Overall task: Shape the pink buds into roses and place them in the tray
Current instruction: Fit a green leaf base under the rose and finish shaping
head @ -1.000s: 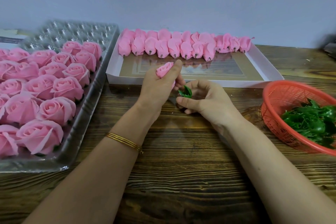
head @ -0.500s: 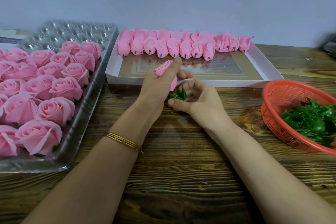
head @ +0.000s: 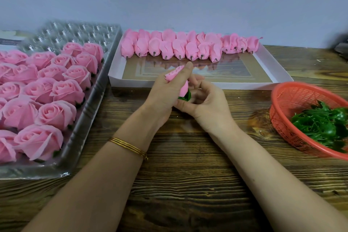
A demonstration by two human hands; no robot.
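Pink bud point(head: 176, 75), one, gripped in left hand point(head: 162, 96) just nearside of the white box point(head: 131, 84); right hand point(head: 205, 103) pinches one green calyx point(head: 186, 96) at its base; one tray point(head: 88, 118) left of it.

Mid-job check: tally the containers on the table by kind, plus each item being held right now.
Clear tray: 1
White box: 1
Red basket: 1
Pink bud, in left hand: 1
Green calyx, in right hand: 1
Total: 5
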